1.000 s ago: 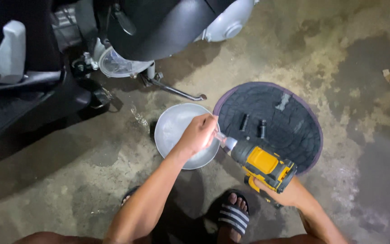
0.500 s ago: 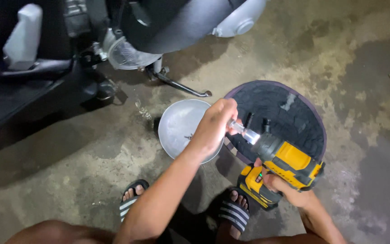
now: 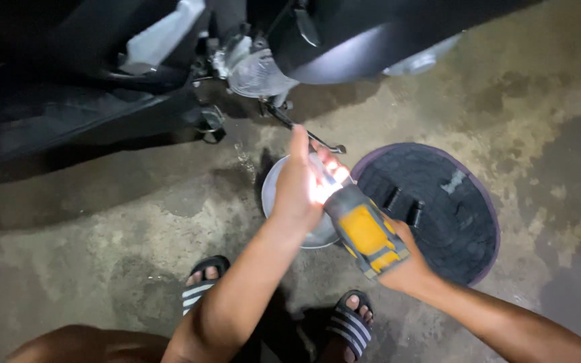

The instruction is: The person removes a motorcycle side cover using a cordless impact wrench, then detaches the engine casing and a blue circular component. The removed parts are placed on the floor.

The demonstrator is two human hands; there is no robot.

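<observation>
Fitting bit at nose of yellow drill [image 3: 369, 236] above bowl [image 3: 276, 195], left hand [image 3: 298, 188] curled round lit chuck, right hand [image 3: 408, 269] clenched on grip; next calls for firm seating, bit itself hidden by glare.

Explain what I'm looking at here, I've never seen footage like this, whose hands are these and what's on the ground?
The picture comes from a camera worn on a person's head, looking down at their own bare hands and sandalled feet. The right hand grips a yellow and black cordless power driver. The left hand closes around the tool's front end, where its work light glares brightly. On the stained concrete floor beneath sit a round shallow metal bowl and a dark round flat mat holding small black parts. Above is the dark underside of a scooter.
</observation>
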